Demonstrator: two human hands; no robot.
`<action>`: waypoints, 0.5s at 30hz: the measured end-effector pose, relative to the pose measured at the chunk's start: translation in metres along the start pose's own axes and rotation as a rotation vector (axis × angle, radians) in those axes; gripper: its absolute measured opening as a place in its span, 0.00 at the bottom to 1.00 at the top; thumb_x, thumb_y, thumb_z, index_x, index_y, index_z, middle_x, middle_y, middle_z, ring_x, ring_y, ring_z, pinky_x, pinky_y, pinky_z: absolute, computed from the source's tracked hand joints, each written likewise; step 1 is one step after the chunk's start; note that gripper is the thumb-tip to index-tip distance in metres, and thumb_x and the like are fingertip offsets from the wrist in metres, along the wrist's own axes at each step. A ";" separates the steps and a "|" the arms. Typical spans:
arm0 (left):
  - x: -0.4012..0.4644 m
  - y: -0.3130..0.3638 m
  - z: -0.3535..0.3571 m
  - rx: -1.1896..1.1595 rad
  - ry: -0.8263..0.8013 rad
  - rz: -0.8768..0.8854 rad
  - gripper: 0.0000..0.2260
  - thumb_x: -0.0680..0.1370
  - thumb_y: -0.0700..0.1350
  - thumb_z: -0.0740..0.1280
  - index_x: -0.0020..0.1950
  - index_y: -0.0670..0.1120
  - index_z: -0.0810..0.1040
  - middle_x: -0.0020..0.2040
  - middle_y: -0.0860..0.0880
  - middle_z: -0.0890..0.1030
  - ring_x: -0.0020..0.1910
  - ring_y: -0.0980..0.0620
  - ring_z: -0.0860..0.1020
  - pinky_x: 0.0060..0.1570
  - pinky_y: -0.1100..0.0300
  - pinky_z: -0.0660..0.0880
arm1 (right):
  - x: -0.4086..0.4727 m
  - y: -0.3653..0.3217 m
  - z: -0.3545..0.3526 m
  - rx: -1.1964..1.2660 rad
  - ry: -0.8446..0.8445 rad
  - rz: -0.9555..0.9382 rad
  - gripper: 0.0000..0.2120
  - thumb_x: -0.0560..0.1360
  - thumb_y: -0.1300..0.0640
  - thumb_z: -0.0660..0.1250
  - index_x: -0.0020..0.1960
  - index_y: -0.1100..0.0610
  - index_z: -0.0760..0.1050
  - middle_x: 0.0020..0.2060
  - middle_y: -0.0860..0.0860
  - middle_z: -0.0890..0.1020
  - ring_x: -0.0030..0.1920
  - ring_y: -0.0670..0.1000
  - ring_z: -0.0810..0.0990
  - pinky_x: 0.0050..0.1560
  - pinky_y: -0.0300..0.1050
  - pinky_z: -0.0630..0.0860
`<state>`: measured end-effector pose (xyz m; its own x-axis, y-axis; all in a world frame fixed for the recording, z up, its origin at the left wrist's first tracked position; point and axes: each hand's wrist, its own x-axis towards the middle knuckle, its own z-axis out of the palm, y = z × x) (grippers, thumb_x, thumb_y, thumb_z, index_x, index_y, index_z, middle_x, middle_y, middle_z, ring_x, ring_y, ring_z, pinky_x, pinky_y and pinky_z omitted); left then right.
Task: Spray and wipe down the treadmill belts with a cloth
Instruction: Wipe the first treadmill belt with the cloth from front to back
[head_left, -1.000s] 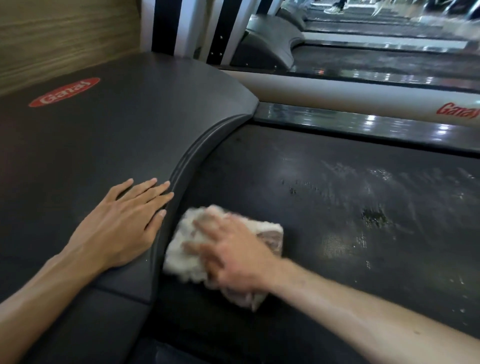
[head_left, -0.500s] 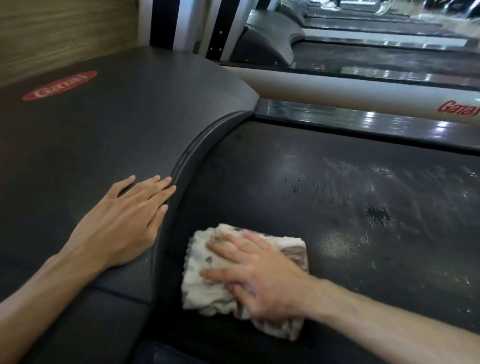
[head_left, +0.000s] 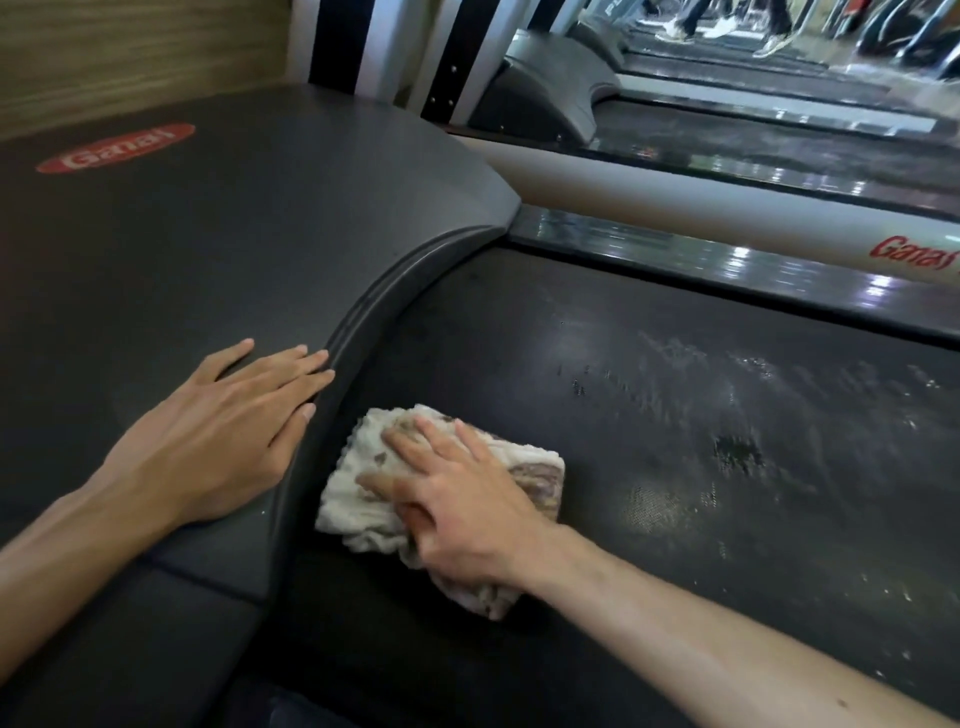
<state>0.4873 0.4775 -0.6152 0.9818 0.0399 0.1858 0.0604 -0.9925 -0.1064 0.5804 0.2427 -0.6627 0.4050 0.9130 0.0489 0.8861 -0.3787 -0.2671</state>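
While your flat left hand (head_left: 208, 441) braces the motor cover (head_left: 234, 234), press spread right fingers (head_left: 415, 441) on cloth (head_left: 353, 488), wiping the belt (head_left: 675, 415) rightward across wet streaks (head_left: 737, 452).

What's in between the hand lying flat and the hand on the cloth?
In the head view, the curved raised edge of the motor cover runs between the left hand and the cloth under the right hand.

I watch the right hand (head_left: 457, 512) slide the cloth (head_left: 363, 499) on the belt (head_left: 675, 467). A second ago it sat close against the curved cover edge (head_left: 358, 332); half a second ago it had swung right and nearer me; now it is back left and slightly farther, just beside that edge again. The fingers, blurred at first, now show sharp and spread flat on the cloth.
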 end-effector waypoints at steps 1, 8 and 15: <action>0.001 0.000 0.000 0.001 -0.004 0.002 0.26 0.82 0.55 0.49 0.75 0.51 0.72 0.76 0.56 0.70 0.77 0.61 0.62 0.76 0.53 0.53 | 0.005 -0.008 0.003 -0.011 0.002 -0.017 0.27 0.81 0.51 0.61 0.79 0.41 0.65 0.83 0.51 0.54 0.83 0.57 0.45 0.81 0.61 0.39; -0.002 0.001 -0.002 0.025 0.009 0.006 0.27 0.82 0.55 0.47 0.77 0.50 0.70 0.78 0.54 0.68 0.78 0.58 0.61 0.77 0.53 0.53 | -0.017 0.016 0.008 -0.008 -0.013 -0.166 0.27 0.76 0.47 0.55 0.74 0.41 0.72 0.80 0.51 0.65 0.82 0.56 0.56 0.79 0.62 0.48; 0.001 0.002 -0.001 0.054 0.030 -0.009 0.27 0.81 0.51 0.48 0.77 0.45 0.70 0.78 0.49 0.68 0.78 0.54 0.63 0.77 0.54 0.53 | -0.011 -0.014 0.016 0.022 0.006 -0.230 0.25 0.79 0.52 0.61 0.75 0.41 0.71 0.81 0.50 0.62 0.83 0.55 0.52 0.81 0.60 0.43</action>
<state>0.4886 0.4757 -0.6141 0.9753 0.0447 0.2164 0.0799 -0.9844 -0.1567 0.5598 0.2400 -0.6750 0.1942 0.9740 0.1171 0.9501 -0.1570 -0.2694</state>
